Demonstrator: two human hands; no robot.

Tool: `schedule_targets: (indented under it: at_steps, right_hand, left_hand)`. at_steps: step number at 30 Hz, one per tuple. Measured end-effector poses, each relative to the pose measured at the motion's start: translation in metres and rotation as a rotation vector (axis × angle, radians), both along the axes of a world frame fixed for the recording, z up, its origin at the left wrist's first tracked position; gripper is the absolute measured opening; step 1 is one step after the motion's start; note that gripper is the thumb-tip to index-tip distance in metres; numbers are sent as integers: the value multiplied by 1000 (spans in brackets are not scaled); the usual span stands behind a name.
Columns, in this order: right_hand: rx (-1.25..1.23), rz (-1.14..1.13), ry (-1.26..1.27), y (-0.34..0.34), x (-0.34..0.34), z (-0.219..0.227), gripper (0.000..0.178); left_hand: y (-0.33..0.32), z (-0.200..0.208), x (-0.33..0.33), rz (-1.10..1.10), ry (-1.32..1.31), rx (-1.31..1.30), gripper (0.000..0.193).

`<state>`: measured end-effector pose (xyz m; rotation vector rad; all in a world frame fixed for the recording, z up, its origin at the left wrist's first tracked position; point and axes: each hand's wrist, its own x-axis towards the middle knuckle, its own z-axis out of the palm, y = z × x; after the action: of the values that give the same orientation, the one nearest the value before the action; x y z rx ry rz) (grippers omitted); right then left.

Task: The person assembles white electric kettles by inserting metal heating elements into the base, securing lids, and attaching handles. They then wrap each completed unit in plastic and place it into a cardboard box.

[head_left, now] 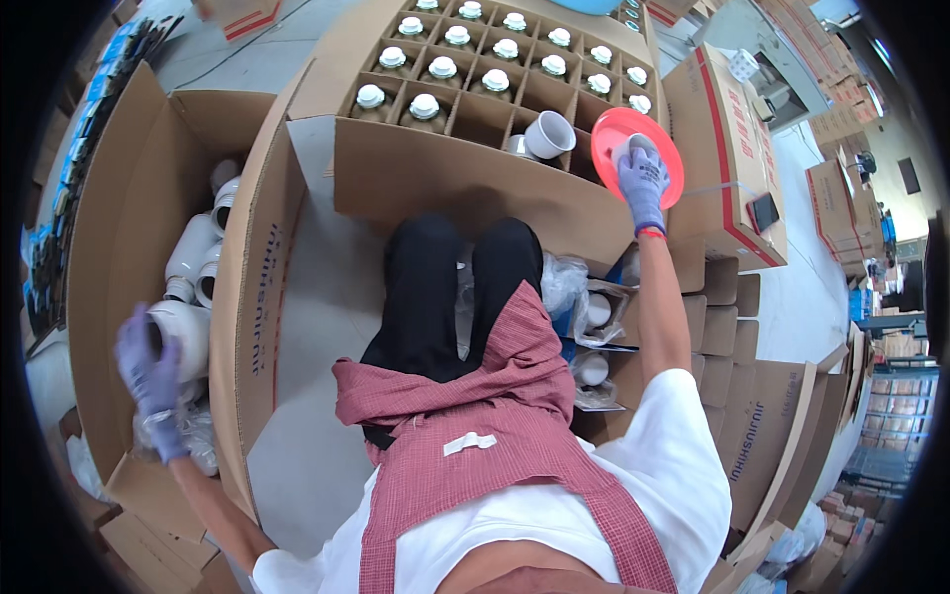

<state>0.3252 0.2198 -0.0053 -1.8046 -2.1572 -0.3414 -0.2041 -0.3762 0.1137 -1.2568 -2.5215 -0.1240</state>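
Cardboard and basin rims seemingly surround both hands.

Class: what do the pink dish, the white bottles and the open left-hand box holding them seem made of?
Pink dish: probably smooth plastic, judging by its even, bright colour.
White bottles: likely moulded plastic, their opaque walls showing a soft sheen, though glass is possible.
Open box: matt brown cardboard, probably corrugated, given its folded flaps and thick cut edges.

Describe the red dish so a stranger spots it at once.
Find the divided carton of capped bottles. At its near right corner, under the right hand, is the round dish. Its solid red sets it apart from the white caps.
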Motion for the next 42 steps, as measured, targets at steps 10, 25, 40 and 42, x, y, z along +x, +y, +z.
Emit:
schedule_targets:
  at_steps: [10,25,40,42]
  right_hand:
    - [-1321,718,2002,-208,-139,91,46]
    - [-727,661,824,-192,-6,-9,28]
    - [-716,1032,905,-213,-82,54,65]
    - [-533,990,1086,-210,-99,58,79]
  left_hand:
    - [151,56,219,-719,-401,599,52]
    - [232,-114,213,-790,-2419,1000,36]
    - [277,-78,226,-1031,-1139,197,71]
    - [289,-68,229,-985,-1171,348,62]
